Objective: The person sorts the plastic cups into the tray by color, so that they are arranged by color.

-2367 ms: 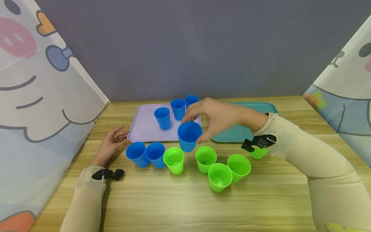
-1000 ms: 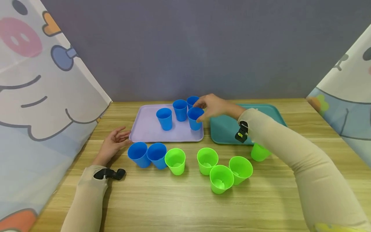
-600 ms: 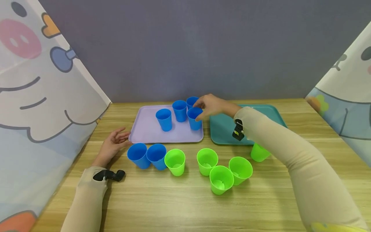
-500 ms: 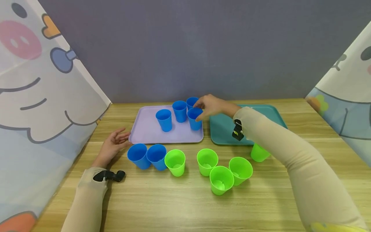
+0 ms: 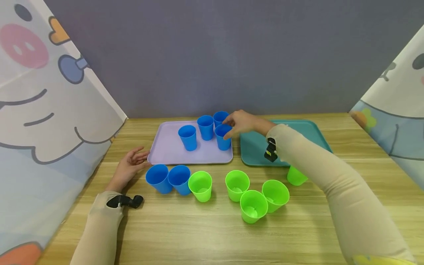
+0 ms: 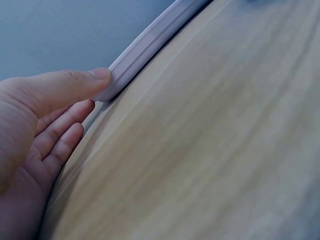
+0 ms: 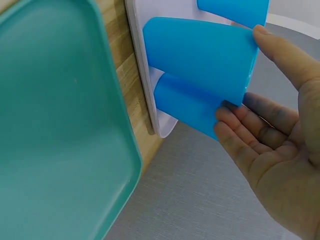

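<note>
In the head view, several blue cups stand upright on the lilac tray (image 5: 170, 151). My right hand (image 5: 243, 122) reaches in from the right and holds the rim of the blue cup (image 5: 223, 141) nearest the tray's right edge. Seen from the right wrist, the thumb lies on one side of that cup's (image 7: 200, 57) rim and the fingers on the other. A second blue cup (image 7: 185, 102) is close behind the fingers. My left hand (image 5: 127, 165) rests by the tray's front left corner with loose fingers. In the left wrist view its thumb touches the tray's rim (image 6: 145, 47).
In front of the lilac tray stand two blue cups (image 5: 158, 180) beside a green cup (image 5: 200, 187). Several more green cups (image 5: 253, 208) stand to the right, one partly behind the right sleeve (image 5: 318, 167). A teal tray (image 5: 256, 156) lies under the right forearm. A grey panel (image 5: 212, 55) closes the back.
My right hand has carried the blue cup back and slightly right, from above the table onto the lilac tray. Over the last second it stays there. The left hand keeps its place.
</note>
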### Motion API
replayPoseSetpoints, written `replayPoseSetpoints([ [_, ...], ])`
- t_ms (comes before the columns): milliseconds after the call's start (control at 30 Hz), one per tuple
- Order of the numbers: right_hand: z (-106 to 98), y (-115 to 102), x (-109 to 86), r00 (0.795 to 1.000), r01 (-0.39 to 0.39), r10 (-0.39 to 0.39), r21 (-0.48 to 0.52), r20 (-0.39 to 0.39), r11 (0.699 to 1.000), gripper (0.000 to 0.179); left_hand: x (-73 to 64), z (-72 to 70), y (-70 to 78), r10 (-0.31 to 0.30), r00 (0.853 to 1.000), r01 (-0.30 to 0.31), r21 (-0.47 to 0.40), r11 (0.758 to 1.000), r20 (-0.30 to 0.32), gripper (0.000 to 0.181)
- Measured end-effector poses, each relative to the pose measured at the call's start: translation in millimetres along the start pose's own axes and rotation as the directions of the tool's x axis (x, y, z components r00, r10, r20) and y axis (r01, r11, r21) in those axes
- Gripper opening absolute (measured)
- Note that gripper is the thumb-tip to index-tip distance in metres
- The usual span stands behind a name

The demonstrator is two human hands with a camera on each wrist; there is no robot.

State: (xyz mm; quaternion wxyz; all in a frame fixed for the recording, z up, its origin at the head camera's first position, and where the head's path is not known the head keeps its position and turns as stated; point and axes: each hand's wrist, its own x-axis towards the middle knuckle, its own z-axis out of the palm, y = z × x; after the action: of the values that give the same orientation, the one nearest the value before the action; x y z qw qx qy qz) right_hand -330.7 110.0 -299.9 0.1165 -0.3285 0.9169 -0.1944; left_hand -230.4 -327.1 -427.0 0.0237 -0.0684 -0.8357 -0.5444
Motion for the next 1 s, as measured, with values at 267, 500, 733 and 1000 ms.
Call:
replayPoseSetpoints([
  [267,-5,-4,-4.6,1.0,-0.025,0.025,-0.002,-0.018,1.0,0.072,1.5,1.5,3.2,0.017,1.0,-0.017,-0.03,0.999,0.007,0.076],
  [500,-4,-20,-8.6,0.998,0.005,-0.002,0.046,-0.065,0.999,0.073,1.3,2.0,1.2,0.012,1.0,-0.012,-0.001,1.0,0.014,0.075],
  [733,8,-49,-7.1,0.987,0.162,-0.16,0.092,-0.026,0.983,0.069,-0.1,0.7,-2.7,0.012,1.0,-0.012,0.0,1.0,0.0,0.075],
  [1000,27,-81,-9.6,0.956,0.279,-0.289,0.154,0.049,0.948,0.063,1.3,1.2,0.1,0.015,1.0,-0.015,0.008,1.0,-0.007,0.074],
])
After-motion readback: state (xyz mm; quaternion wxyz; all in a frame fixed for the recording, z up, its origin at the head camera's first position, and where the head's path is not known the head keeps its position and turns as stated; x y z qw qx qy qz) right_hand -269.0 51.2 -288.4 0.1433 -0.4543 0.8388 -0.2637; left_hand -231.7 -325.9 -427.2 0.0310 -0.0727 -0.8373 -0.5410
